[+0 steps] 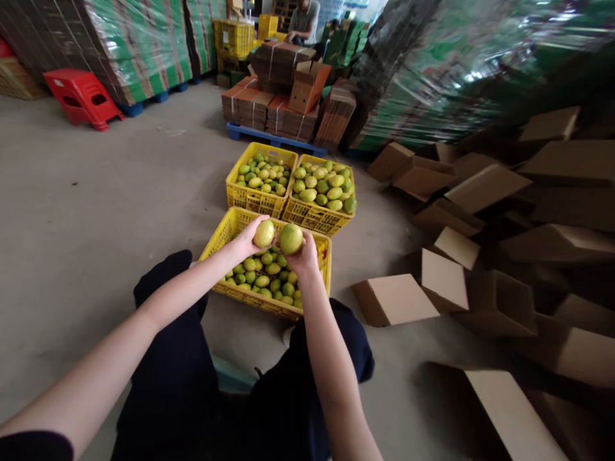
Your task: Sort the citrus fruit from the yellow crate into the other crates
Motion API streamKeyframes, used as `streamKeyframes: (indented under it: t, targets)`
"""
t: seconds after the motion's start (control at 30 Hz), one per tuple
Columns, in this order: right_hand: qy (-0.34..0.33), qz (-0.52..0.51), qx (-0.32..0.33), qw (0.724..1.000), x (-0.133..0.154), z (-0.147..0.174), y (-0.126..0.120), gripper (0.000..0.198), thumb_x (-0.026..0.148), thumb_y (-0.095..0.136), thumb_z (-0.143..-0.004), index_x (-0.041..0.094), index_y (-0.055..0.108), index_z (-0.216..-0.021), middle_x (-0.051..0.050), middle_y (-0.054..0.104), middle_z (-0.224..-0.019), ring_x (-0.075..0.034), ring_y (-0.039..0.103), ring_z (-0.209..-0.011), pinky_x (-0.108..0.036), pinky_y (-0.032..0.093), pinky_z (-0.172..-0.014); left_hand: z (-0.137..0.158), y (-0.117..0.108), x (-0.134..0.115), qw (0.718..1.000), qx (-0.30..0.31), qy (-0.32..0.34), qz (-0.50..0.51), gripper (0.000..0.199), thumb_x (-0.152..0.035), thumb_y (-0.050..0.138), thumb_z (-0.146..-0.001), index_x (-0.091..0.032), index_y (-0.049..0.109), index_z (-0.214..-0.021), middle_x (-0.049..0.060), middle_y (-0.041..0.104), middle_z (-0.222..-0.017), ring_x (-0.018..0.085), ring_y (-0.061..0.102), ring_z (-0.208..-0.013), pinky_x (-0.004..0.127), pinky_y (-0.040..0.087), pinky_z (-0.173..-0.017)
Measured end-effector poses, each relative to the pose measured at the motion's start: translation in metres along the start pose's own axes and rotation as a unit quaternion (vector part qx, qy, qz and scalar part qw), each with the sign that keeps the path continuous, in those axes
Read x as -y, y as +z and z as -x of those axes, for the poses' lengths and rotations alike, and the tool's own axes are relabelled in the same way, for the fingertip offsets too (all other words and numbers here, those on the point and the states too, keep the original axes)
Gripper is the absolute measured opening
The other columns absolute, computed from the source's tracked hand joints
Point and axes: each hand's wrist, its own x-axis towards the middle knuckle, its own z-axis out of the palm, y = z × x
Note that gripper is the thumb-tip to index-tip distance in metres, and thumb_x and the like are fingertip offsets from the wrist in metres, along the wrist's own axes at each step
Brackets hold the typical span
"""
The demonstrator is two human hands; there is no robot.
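Observation:
Above the near yellow crate [269,306], my left hand [246,241] is closed around a pale yellow-green lemon [264,234]. Close beside it, my right hand [306,257] grips a greener lemon [291,239] from below and the right. The two fruits are held up side by side, almost touching. Many green and yellow lemons [262,281] lie in the near crate under my hands. Beyond it stand a left far crate [257,202] and a right far crate [314,221], each filled with similar fruit.
Cardboard boxes [401,301] lie heaped on the floor to the right. A blue pallet [278,141] behind the crates carries bundled flat cartons [245,105]. A red stool [82,97] stands at left, near plastic-wrapped stacks [139,51]. A person [303,22] sits at the back.

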Motion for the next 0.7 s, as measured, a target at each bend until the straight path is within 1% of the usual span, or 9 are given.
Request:
streamKeyframes:
  t: [0.1,0.23,0.3,0.37,0.43,0.5,0.57,0.63,0.7]
  targets:
    - [0.033,0.014,-0.031,0.999,-0.010,0.007,-0.015,0.022,0.039,0.047,-0.088,0.025,0.061,-0.079,0.001,0.066,-0.062,-0.024,0.072,-0.072,-0.037,0.059,-0.063,-0.005,-0.017,0.010,0.999,-0.010,-0.027,0.030,0.018,-0.031,0.053,-0.097,-0.017,0.064,-0.099,0.004,0.067,-0.067,0.017,0.067,-0.057,0.030,0.060,-0.058]
    - [0.064,0.027,-0.055,0.996,-0.025,0.013,-0.025,0.026,0.047,0.050,-0.089,0.025,0.062,-0.081,0.002,0.067,-0.061,-0.021,0.069,-0.061,-0.032,0.055,-0.051,-0.013,-0.036,0.025,0.998,-0.036,-0.049,0.029,0.027,-0.037,0.048,-0.101,-0.017,0.065,-0.106,0.005,0.069,-0.071,0.018,0.067,-0.061,0.034,0.061,-0.063]
    - [0.066,0.026,-0.050,0.996,-0.030,0.013,-0.025,0.028,0.050,0.053,-0.088,0.025,0.063,-0.083,0.001,0.068,-0.063,-0.020,0.068,-0.059,-0.030,0.053,-0.047,-0.016,-0.041,0.030,0.998,-0.042,-0.046,0.015,0.025,-0.038,0.053,-0.099,-0.016,0.065,-0.104,0.005,0.068,-0.071,0.017,0.065,-0.061,0.033,0.060,-0.066]
    - [0.052,0.021,-0.036,0.998,-0.033,0.013,-0.024,0.027,0.052,0.058,-0.086,0.025,0.063,-0.085,0.002,0.069,-0.065,-0.020,0.069,-0.061,-0.031,0.055,-0.048,-0.018,-0.043,0.033,0.999,-0.043,-0.029,0.004,0.019,-0.034,0.064,-0.094,-0.016,0.065,-0.100,0.003,0.066,-0.070,0.015,0.063,-0.062,0.032,0.059,-0.069]
    - [0.035,0.024,-0.023,0.999,-0.034,0.014,-0.023,0.022,0.048,0.066,-0.081,0.026,0.064,-0.086,0.003,0.070,-0.067,-0.021,0.071,-0.064,-0.032,0.057,-0.050,-0.016,-0.044,0.033,0.999,-0.037,-0.007,0.000,0.017,-0.027,0.072,-0.087,-0.017,0.064,-0.098,0.001,0.066,-0.072,0.013,0.063,-0.064,0.030,0.058,-0.073]
    - [0.021,0.035,-0.011,0.999,-0.035,0.015,-0.021,0.019,0.042,0.072,-0.078,0.027,0.064,-0.086,0.004,0.071,-0.068,-0.021,0.072,-0.065,-0.031,0.056,-0.048,-0.012,-0.046,0.030,1.000,-0.029,0.001,0.003,0.017,-0.025,0.074,-0.086,-0.016,0.064,-0.097,0.002,0.067,-0.074,0.013,0.065,-0.068,0.029,0.058,-0.075]
    - [0.011,0.039,-0.006,0.999,-0.035,0.016,-0.019,0.018,0.041,0.073,-0.078,0.028,0.063,-0.085,0.004,0.070,-0.068,-0.021,0.072,-0.066,-0.030,0.055,-0.046,-0.006,-0.047,0.025,1.000,-0.018,-0.011,0.006,0.020,-0.034,0.069,-0.090,-0.015,0.064,-0.096,0.005,0.068,-0.075,0.014,0.065,-0.067,0.029,0.057,-0.072]
    - [0.006,0.032,-0.012,0.999,-0.035,0.015,-0.017,0.018,0.043,0.071,-0.080,0.028,0.063,-0.083,0.004,0.070,-0.067,-0.021,0.072,-0.067,-0.030,0.056,-0.048,-0.002,-0.047,0.019,1.000,-0.011,-0.029,0.005,0.029,-0.043,0.059,-0.095,-0.015,0.065,-0.095,0.007,0.070,-0.075,0.015,0.063,-0.062,0.029,0.056,-0.064]
    - [0.014,0.021,-0.020,0.999,-0.036,0.011,-0.015,0.019,0.045,0.067,-0.083,0.027,0.064,-0.083,0.003,0.070,-0.067,-0.020,0.071,-0.067,-0.032,0.058,-0.051,-0.001,-0.046,0.015,0.999,-0.015,-0.034,0.005,0.033,-0.044,0.052,-0.098,-0.015,0.067,-0.099,0.008,0.071,-0.076,0.016,0.062,-0.059,0.028,0.054,-0.058]
